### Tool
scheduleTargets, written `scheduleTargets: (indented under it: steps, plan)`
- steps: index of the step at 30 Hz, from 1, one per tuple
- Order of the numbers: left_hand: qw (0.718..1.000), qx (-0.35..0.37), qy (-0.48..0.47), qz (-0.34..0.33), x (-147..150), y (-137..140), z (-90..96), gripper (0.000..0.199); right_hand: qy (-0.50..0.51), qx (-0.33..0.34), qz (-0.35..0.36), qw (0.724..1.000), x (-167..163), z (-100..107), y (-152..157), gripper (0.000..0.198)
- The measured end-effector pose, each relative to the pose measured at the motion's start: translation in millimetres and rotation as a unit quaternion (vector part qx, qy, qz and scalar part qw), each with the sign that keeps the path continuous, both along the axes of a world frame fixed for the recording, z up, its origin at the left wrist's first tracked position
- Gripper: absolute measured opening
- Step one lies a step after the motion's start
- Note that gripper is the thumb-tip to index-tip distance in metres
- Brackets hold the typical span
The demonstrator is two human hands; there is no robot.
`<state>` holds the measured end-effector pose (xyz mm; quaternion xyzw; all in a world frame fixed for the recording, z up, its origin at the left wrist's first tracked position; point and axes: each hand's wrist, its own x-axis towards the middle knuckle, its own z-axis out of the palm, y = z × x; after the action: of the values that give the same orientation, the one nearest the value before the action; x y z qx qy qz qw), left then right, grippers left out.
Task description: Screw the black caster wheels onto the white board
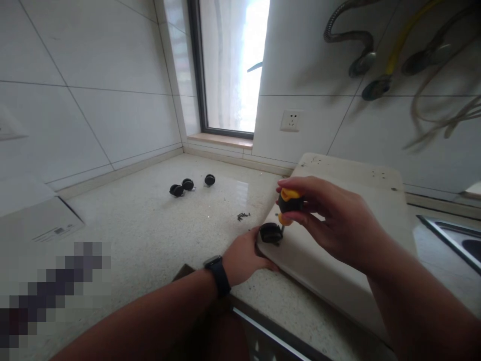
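Note:
My right hand is closed around the yellow-and-black handle of a screwdriver, whose shaft points down at the base of a black caster wheel. The caster sits at the near left corner of a white board lying on the counter. Small holes show at the board's far corners. My left hand, wearing a dark watch, grips that near left corner beside the caster. Its fingertips are partly hidden. The screwdriver's tip and the screw head are too small to make out.
Three loose black casters lie on the speckled counter to the left. A small pile of dark screws is close to the board. A white box stands at far left, a sink at right. Hoses hang on the wall.

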<state>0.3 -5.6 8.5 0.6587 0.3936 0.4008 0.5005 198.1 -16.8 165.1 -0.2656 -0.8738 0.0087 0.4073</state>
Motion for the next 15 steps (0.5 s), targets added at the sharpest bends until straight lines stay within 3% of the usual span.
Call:
scheduleTargets:
  steps: [8, 12, 15]
  plan:
    - [1.000, 0.016, 0.000, 0.004, -2.1, -1.9, 0.1, 0.076, 0.009, -0.095, 0.028, 0.995, 2.2, 4.7, -1.9, 0.045]
    - [1.000, 0.010, -0.016, -0.002, -2.0, -2.9, 0.6, 0.072, -0.046, -0.124, 0.057, 0.990, 6.5, 10.5, -3.9, 0.049]
    - [1.000, 0.002, 0.003, 0.001, -3.0, -2.3, 0.4, 0.075, -0.023, -0.128, 0.061, 0.990, 6.7, 8.0, -2.5, 0.045]
